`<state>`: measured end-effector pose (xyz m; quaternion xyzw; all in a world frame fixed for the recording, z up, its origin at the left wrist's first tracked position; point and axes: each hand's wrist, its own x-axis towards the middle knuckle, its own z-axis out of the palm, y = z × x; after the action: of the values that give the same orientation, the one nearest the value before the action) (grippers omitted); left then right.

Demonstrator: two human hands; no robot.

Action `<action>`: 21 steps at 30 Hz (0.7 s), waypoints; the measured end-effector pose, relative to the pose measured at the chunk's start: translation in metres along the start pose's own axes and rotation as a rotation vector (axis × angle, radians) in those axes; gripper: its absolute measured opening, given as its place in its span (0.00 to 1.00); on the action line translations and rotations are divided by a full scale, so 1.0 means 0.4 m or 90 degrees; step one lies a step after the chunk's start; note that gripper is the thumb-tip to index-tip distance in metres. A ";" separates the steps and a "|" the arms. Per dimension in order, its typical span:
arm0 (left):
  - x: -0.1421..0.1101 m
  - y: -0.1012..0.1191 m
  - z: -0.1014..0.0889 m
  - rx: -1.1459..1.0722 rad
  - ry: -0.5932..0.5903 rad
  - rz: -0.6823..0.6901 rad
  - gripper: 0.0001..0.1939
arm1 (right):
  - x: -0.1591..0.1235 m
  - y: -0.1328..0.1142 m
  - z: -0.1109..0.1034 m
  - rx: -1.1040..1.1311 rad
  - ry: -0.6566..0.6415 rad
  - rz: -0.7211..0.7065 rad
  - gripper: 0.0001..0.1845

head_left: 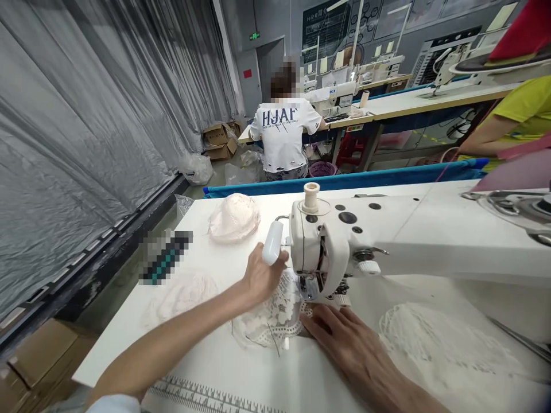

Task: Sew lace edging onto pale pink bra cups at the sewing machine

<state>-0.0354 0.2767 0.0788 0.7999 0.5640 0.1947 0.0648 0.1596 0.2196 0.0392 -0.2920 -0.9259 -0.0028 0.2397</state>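
Observation:
A white lace piece lies under the needle area of a white sewing machine. My left hand is at the lace's far left side, its fingers curled in and closed on it, partly hidden behind a white capsule-shaped part. Close in front of the needle, my right hand bends over the lace's right edge, thumb and forefinger pressed together on it. Dark loose thread ends trail over the near side of the lace. The machine head hides the stitching point.
Pale pink rounded fabric pieces lie on the table's left. More white lace and scissors are at right, a printed ruler scale along the front. A co-worker in a white shirt sits ahead; another person's yellow sleeve shows at right.

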 end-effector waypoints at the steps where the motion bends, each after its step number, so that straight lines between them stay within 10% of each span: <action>1: -0.030 0.022 0.006 0.012 0.014 0.008 0.13 | 0.001 -0.001 0.002 0.005 0.001 0.001 0.16; 7: -0.150 0.090 0.047 0.096 0.043 0.189 0.06 | 0.004 0.015 -0.017 0.093 0.031 0.014 0.17; 21: -0.168 0.075 0.038 0.128 0.086 0.221 0.07 | -0.021 0.029 -0.037 0.079 -0.016 0.037 0.17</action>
<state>-0.0227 0.2056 0.0586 0.8726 0.4373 0.1990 -0.0878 0.1784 0.2224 0.0471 -0.3033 -0.9184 0.0648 0.2459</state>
